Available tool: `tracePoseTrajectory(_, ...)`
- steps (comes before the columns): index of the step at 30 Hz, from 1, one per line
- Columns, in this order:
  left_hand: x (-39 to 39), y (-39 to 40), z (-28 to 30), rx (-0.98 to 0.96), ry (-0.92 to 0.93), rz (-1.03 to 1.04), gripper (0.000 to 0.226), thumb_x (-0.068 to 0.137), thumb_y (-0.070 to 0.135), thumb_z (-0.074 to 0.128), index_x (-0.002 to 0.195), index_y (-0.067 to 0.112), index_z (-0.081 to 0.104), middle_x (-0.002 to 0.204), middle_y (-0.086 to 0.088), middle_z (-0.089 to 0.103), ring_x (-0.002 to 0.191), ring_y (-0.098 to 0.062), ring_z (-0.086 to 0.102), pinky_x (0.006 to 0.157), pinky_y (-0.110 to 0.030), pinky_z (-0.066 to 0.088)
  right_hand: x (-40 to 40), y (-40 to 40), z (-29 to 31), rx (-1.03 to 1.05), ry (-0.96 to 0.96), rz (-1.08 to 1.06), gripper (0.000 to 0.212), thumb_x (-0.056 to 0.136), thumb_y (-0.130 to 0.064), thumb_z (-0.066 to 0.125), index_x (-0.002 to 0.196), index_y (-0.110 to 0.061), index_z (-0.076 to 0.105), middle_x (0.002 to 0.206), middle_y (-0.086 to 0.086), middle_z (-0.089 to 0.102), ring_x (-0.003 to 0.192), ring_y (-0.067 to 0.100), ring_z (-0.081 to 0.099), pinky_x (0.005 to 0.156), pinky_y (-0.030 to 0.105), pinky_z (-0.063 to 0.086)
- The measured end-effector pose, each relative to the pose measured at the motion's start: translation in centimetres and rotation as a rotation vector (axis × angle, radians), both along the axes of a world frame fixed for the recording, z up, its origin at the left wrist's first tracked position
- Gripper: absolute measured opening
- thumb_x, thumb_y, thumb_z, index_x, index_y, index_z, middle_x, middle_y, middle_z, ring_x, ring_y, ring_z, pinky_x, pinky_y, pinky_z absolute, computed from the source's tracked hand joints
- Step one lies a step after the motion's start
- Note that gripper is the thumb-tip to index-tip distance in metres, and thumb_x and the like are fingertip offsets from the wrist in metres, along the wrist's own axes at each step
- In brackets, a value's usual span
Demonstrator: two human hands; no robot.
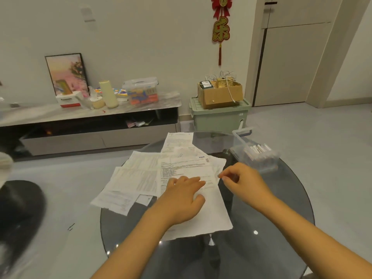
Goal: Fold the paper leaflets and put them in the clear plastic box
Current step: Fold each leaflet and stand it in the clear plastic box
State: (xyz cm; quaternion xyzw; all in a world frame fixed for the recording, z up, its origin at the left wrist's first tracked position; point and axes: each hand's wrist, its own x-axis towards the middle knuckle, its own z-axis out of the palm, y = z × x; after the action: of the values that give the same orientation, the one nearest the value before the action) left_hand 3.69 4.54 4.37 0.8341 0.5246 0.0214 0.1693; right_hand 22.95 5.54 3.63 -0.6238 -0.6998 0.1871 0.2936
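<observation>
Left grip [181, 196]: my fingers flat on top leaflet [203, 198].
Right grip [241, 180]: pinching its right edge.
Desk [271, 228]: bare glass rightward.
Box [255, 154]: holds folded leaflets.

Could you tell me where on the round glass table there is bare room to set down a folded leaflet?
Bare glass lies on the round dark glass table right of the right hand, before the clear plastic box. White paper leaflets crowd the left and middle.

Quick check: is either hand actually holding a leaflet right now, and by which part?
The right hand pinches the top leaflet at its right edge. The left hand only presses flat on the sheet's middle; it grips nothing.
</observation>
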Motion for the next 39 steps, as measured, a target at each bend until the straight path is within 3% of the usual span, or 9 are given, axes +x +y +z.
tracePoseTrajectory(6,-3.9,-3.1,-2.0,-0.091,0.037,0.003,0.058,0.091,0.035,0.049,0.146,0.03,0.03,0.151,0.01,0.027,0.138,-0.012,0.02,0.112,-0.028,0.014,-2.1,-2.0,-2.7,-0.163,-0.128,0.244,0.014,0.087,-0.028,0.059,0.098,-0.032,0.067,0.095,-0.019,0.055,0.083,0.004,0.054,0.078,0.02,0.047)
tracePoseTrajectory(14,-5.3,-3.3,-3.9,-0.082,0.06,-0.008,0.061,0.09,0.038,0.055,0.145,0.034,0.03,0.154,0.011,0.017,0.14,-0.01,0.014,0.112,-0.024,0.014,-2.7,-1.6,-4.1,-0.254,-0.349,0.513,0.045,0.075,-0.047,0.07,0.118,-0.039,0.059,0.116,-0.018,0.046,0.112,0.003,0.038,0.098,0.022,0.037)
tracePoseTrajectory(20,-5.2,-2.9,-4.0,0.0,0.044,-0.05,0.043,0.091,0.035,0.049,0.133,0.026,0.049,0.137,0.006,0.045,0.129,-0.012,0.034,0.106,-0.029,0.031,-3.1,-1.6,-3.7,-0.209,-0.473,0.537,0.052,0.073,-0.054,0.067,0.122,-0.041,0.053,0.121,-0.017,0.043,0.114,0.005,0.036,0.098,0.024,0.037)
tracePoseTrajectory(23,-5.5,-2.7,-4.1,-0.008,-0.078,0.002,0.032,0.092,0.032,0.046,0.12,0.025,0.059,0.119,0.01,0.057,0.115,-0.01,0.048,0.095,-0.029,0.042,-3.3,-1.4,-3.9,-0.164,-0.511,0.537,0.039,0.078,-0.048,0.061,0.116,-0.039,0.059,0.118,-0.017,0.049,0.108,0.008,0.043,0.091,0.024,0.04)
tracePoseTrajectory(27,-6.5,-2.4,-3.5,-0.132,-0.257,0.101,0.022,0.087,0.038,0.057,0.107,0.033,0.064,0.115,0.021,0.058,0.108,0.003,0.052,0.092,-0.017,0.041,-3.2,-1.1,-3.3,-0.143,-0.429,0.473,0.017,0.083,-0.031,0.051,0.086,-0.024,0.066,0.087,-0.005,0.066,0.079,0.014,0.057,0.068,0.03,0.047)
tracePoseTrajectory(30,-7.6,-2.2,-2.6,-0.232,-0.373,0.147,0.01,0.081,0.039,0.069,0.089,0.041,0.064,0.109,0.031,0.059,0.101,0.016,0.05,0.09,-0.01,0.037,-2.6,-0.9,-2.1,-0.194,-0.332,0.456,0.011,0.085,-0.028,0.053,0.075,-0.031,0.057,0.074,-0.006,0.061,0.067,0.011,0.053,0.063,0.029,0.044)
tracePoseTrajectory(32,-8.4,-2.3,-1.8,-0.343,-0.445,0.145,0.015,0.081,0.038,0.071,0.091,0.045,0.064,0.101,0.033,0.063,0.095,0.016,0.055,0.081,-0.006,0.04,-2.0,-0.8,-0.9,-0.252,-0.186,0.469,0.015,0.083,-0.028,0.055,0.068,-0.033,0.056,0.072,-0.004,0.061,0.066,0.011,0.055,0.064,0.031,0.045)
tracePoseTrajectory(36,-8.9,-2.4,-1.4,-0.497,-0.62,0.191,0.023,0.087,0.024,0.066,0.104,0.039,0.063,0.104,0.028,0.067,0.099,0.006,0.062,0.081,-0.01,0.046,-0.9,-0.4,0.9,-0.294,0.0,0.464,0.01,0.086,-0.024,0.063,0.079,-0.027,0.069,0.081,-0.012,0.069,0.075,0.003,0.062,0.067,0.015,0.047)
tracePoseTrajectory(39,-8.5,-2.0,-1.9,-0.541,-0.699,0.289,0.022,0.089,0.021,0.062,0.11,0.029,0.065,0.107,0.019,0.069,0.1,0.0,0.064,0.084,-0.016,0.049,-0.6,0.2,0.5,-0.2,0.12,0.315,0.01,0.083,-0.029,0.068,0.092,-0.032,0.07,0.088,-0.019,0.067,0.084,0.001,0.061,0.073,0.012,0.046)
